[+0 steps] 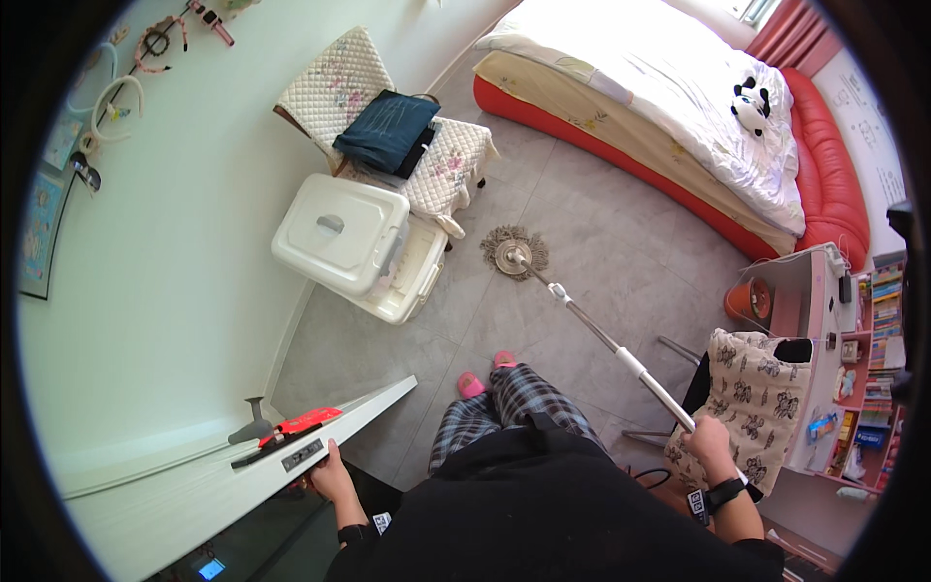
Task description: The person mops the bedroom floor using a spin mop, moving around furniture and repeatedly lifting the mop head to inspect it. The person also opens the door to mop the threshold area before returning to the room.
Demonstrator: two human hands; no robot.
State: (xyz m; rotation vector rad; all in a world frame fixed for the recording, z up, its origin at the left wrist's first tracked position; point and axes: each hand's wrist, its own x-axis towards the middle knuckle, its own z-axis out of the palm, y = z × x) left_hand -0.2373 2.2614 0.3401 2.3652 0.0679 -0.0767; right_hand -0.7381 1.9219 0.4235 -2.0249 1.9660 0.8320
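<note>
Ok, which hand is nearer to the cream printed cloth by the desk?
Right. The right hand, gripping the mop handle, overlaps the cloth in view; the left hand is on the body's other side, at the door's edge.

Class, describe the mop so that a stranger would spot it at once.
From the red-framed bed, move down onto the grey tiled floor. There a mop slants across, its upper end in the right hand. Unlike anything nearby, it ends in a round head with shaggy strands.
</note>
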